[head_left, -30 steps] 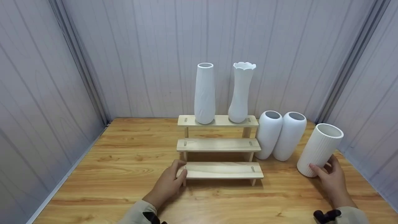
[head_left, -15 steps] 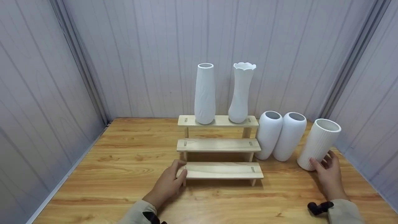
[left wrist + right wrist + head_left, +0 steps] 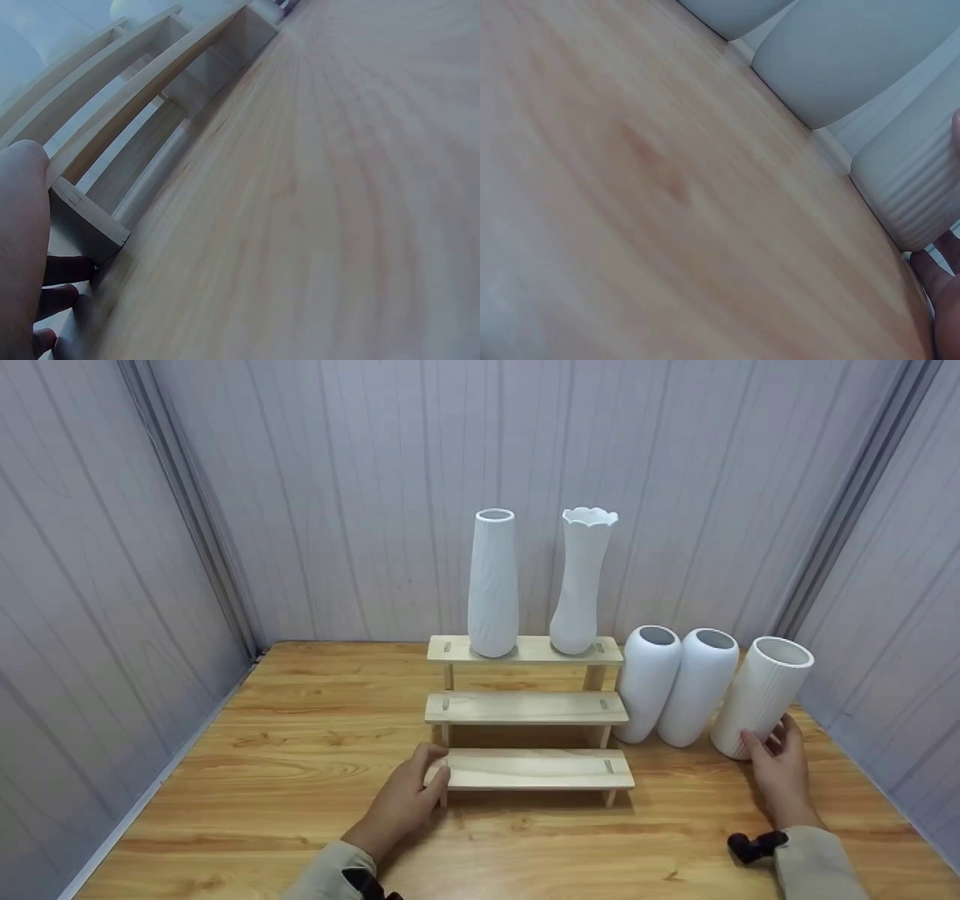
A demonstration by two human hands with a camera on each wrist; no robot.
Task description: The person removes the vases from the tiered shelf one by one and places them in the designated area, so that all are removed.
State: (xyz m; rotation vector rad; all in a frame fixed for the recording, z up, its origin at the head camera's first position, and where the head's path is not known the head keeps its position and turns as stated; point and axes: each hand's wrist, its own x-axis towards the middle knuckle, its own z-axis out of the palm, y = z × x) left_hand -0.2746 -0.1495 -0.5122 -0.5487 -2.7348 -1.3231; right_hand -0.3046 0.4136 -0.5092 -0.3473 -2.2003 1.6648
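Note:
At the right of the table, my right hand (image 3: 781,772) holds a white ribbed vase (image 3: 761,697) low on its side, thumb in front and fingers around the right. The vase stands upright; its fine ridges (image 3: 922,180) show in the right wrist view. My left hand (image 3: 401,799) grips the left end of the lowest step of a three-step wooden display stand (image 3: 525,769). In the left wrist view its thumb (image 3: 22,217) lies against the step, with fingers beside the stand's leg. A tapered white vase (image 3: 493,585) and a scalloped-rim white vase (image 3: 581,585) stand on the top step.
Two smooth rounded white vases (image 3: 649,682) (image 3: 697,686) stand close together between the stand and the ribbed vase. Wood-grain tabletop (image 3: 315,720) spreads to the left and in front. Pale panelled walls (image 3: 360,495) enclose the back and both sides.
My right hand has moved the ribbed vase left and away from me, closer to the two rounded vases. The left hand has stayed on the stand.

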